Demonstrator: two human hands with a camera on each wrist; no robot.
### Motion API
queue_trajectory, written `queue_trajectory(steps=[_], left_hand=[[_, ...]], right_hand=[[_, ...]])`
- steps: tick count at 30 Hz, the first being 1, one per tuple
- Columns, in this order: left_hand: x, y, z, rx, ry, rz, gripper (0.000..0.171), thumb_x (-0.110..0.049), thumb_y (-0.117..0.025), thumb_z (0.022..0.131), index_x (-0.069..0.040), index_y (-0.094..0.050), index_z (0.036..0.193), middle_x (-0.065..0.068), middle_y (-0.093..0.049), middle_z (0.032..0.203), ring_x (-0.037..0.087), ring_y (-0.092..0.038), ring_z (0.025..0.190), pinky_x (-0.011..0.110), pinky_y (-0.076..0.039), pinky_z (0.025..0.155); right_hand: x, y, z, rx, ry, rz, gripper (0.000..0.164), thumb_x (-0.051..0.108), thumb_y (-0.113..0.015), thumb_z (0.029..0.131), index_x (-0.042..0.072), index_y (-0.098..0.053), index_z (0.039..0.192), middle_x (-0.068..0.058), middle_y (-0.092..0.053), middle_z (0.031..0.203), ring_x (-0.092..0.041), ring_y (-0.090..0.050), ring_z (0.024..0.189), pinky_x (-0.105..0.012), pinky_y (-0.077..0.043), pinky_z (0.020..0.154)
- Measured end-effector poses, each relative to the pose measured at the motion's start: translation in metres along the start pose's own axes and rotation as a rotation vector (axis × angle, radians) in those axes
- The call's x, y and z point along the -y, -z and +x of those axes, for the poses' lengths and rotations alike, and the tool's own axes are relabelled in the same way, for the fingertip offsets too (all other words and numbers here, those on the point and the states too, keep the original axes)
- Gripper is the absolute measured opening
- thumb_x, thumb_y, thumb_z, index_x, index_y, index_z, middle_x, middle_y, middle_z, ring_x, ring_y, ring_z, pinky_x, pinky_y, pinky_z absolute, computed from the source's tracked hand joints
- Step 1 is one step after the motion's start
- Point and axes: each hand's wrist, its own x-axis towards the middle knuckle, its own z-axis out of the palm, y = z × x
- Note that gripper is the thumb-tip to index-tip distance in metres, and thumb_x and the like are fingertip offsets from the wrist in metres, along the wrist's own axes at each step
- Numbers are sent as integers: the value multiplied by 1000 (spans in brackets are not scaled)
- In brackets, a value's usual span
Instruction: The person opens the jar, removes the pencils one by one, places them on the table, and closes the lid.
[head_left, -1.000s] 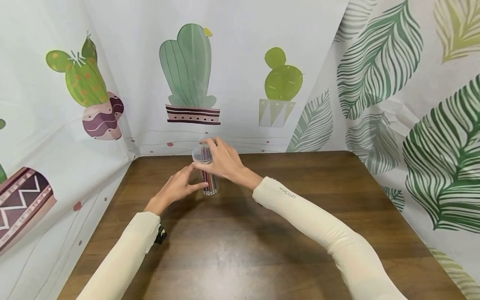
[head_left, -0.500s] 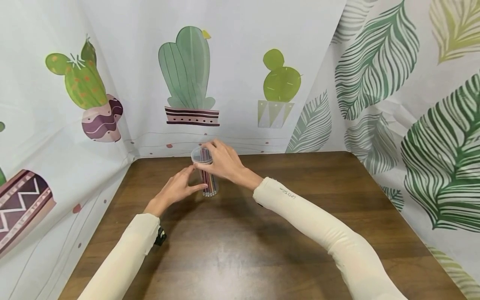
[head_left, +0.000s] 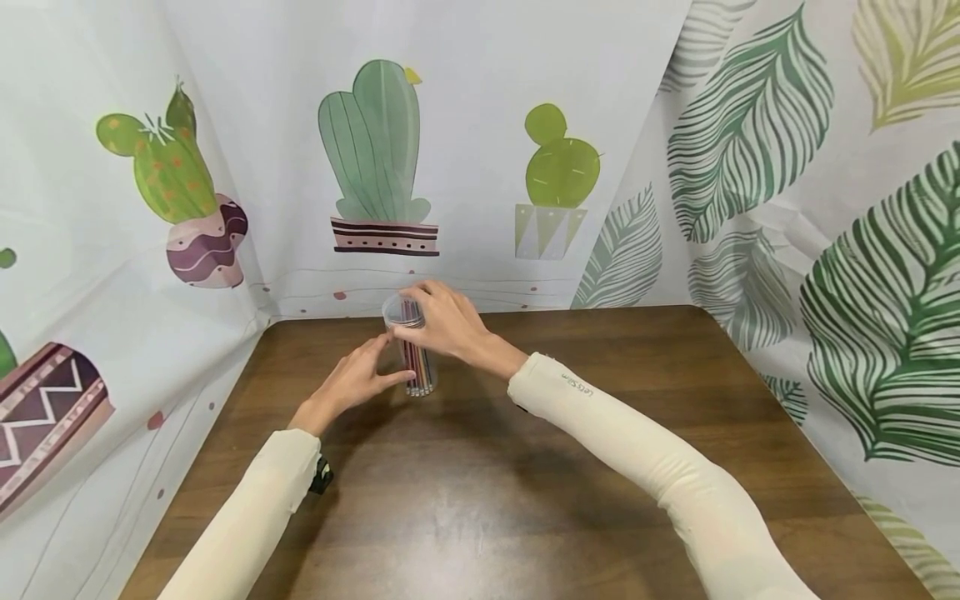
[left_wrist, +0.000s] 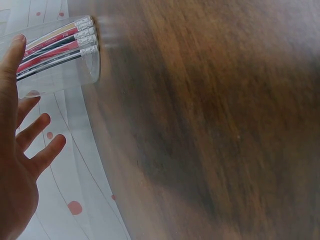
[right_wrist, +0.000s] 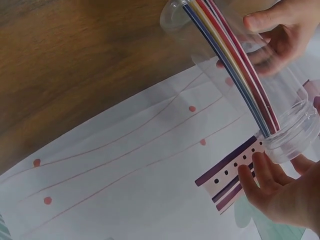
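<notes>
A clear plastic jar point(head_left: 391, 310) stands upright near the table's back edge, with several pencils point(head_left: 420, 373) inside. In the left wrist view their white eraser ends point(left_wrist: 91, 39) point down at the jar's base. My left hand point(head_left: 351, 379) holds the jar's side, the thumb in front and the index finger behind; its other fingers stay spread. The right hand point(head_left: 450, 323) grips the jar's ridged clear top point(right_wrist: 292, 130) between thumb and fingers. Whether that top is a separate lid, I cannot tell.
The brown wooden table point(head_left: 480, 475) stretches toward me and to both sides. White cloth printed with cacti point(head_left: 378, 142) hangs right behind the table, and leaf-patterned cloth point(head_left: 750, 150) hangs at the right. A black strap device point(head_left: 321, 475) sits at the left cuff.
Both hands stay at the jar with hardly any movement. The right thumb and fingers shift slightly at the top. The head view tilts up a little.
</notes>
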Motion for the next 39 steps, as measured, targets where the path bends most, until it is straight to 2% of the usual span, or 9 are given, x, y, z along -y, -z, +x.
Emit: queue_trajectory(steps=[10,24,30,39], left_hand=[[0,-5,5,-15,-25,-15,88,-71,-69,88,-17,-43,153,17,-53,151,40,-54,135,63,-48,105],[-1,-8,6,-5,-14,-13,89,-69,-70,88,-15,-43,154,19,-54,150,40,-56,133,63,-48,104],[-2,-8,5,-1,-7,-15,89,-69,-70,88,-16,-43,154,18,-54,150,39,-55,134,63,-48,105],[1,-3,2,-14,-5,-4,87,-65,-73,88,-14,-44,153,17,-55,149,38,-56,133,62,-48,106]], right_hand=[[-15,10,-3,6,-4,23,61,57,-69,94,25,-59,145,-6,-55,149,-25,-58,131,-44,-56,99],[-40,17,-17,-3,-61,49,62,57,-69,94,24,-59,145,-5,-56,147,-25,-60,125,-44,-58,94],[-46,17,-22,-15,-79,52,61,57,-69,93,24,-61,144,-3,-59,143,-24,-64,117,-42,-59,88],[-51,15,-26,-52,-85,67,62,61,-68,93,22,-62,142,-1,-61,139,-23,-65,114,-39,-59,87]])
